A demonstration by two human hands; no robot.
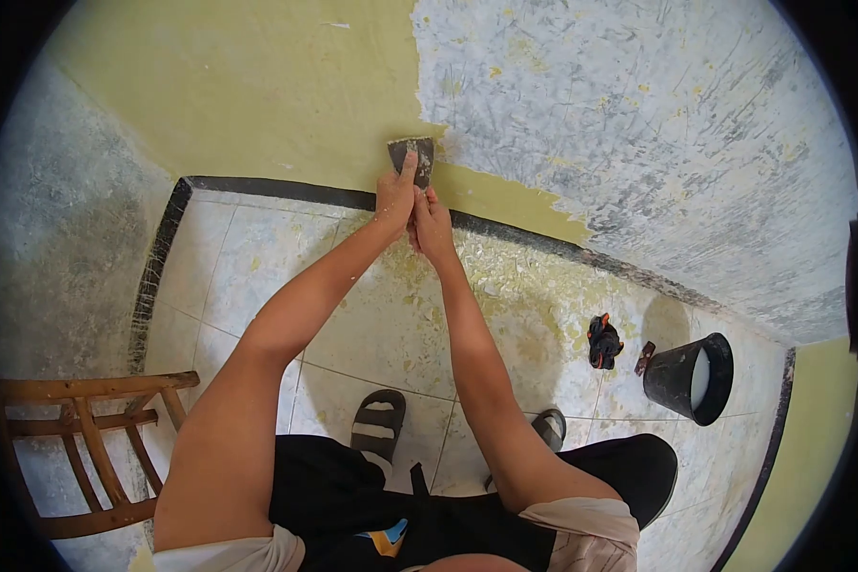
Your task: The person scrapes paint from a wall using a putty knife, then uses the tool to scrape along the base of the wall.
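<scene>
The left hand (394, 200) and right hand (435, 229) are grasping a scraper (424, 160) against the wall (276, 95); flakes (491, 265) are littering the floor (338, 357) below.

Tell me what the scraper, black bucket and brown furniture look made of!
Scraper: probably metal, dull and dark grey, because the blade looks flat and straight-edged under pale crumbs.
Black bucket: likely plastic, smooth with a faint shine on its rounded wall.
Brown furniture: seemingly wood, maybe varnished; its bars look patchy and slightly glossy.
</scene>
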